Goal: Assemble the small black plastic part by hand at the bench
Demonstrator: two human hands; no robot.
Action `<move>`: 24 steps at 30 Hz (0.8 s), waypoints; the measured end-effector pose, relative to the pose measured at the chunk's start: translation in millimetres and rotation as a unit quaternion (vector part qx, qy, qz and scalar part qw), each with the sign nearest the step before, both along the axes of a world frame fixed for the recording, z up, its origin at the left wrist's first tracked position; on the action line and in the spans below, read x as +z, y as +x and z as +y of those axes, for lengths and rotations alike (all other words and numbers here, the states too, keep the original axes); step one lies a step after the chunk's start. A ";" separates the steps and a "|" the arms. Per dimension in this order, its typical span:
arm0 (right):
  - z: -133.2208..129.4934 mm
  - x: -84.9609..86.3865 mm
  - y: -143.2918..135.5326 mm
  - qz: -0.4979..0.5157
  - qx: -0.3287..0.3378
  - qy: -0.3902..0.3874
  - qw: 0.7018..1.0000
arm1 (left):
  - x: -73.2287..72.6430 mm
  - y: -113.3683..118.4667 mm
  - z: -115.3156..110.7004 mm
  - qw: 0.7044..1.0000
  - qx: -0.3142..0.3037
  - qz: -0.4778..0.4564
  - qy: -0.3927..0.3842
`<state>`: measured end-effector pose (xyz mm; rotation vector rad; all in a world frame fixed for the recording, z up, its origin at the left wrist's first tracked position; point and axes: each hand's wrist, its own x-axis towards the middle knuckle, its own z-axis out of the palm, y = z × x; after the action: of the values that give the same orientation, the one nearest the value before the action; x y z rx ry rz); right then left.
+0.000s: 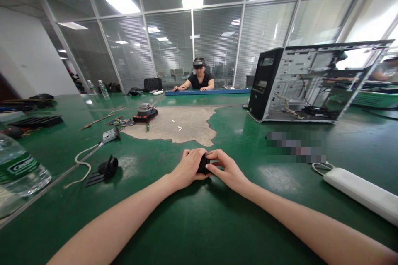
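Note:
A small black boxy part (203,165), its kind not clear, is held between my two hands just above the green tabletop (199,223). My left hand (188,168) wraps over its left side and top, thumb underneath, hiding much of it. On the other side, my right hand (226,168) pinches its right edge with thumb and fingertips. Off to the left lies a black round-bodied part (108,167) with prongs. Behind it, a metal bracket (111,134) trails a pale cable (81,159).
An open computer case (265,85) stands at the right, with a white power strip (360,192) nearer me. A water bottle (20,169) is at the left edge. A CPU cooler (145,112) and circuit boards (122,121) lie beyond. Another person (200,80) sits across the table.

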<state>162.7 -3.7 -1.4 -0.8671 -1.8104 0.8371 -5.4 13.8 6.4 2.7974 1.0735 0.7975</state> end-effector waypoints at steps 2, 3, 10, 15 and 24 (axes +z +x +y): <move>0.9 -0.9 -0.7 -0.002 0.000 -0.014 1.000 | -0.1 0.0 0.1 1.000 0.000 0.000 -0.001; 1.0 -1.1 -1.1 -0.001 0.002 -0.024 1.000 | 0.0 0.0 0.0 1.000 0.000 -0.001 -0.002; -3.0 1.1 -1.0 -0.005 0.026 -0.037 0.999 | 1.6 -0.8 -1.4 1.000 -0.003 -0.002 -0.013; -2.2 0.6 -0.2 -0.008 0.001 0.031 0.999 | 1.9 0.2 -1.7 1.000 -0.004 -0.007 -0.013; -1.4 2.3 -1.3 -0.008 0.021 -0.067 0.997 | 2.4 1.0 -1.6 1.000 -0.003 -0.004 -0.012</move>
<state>161.3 -5.1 0.9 -0.9266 -1.8078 0.9906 -4.4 12.2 8.8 2.7738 1.0670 0.7885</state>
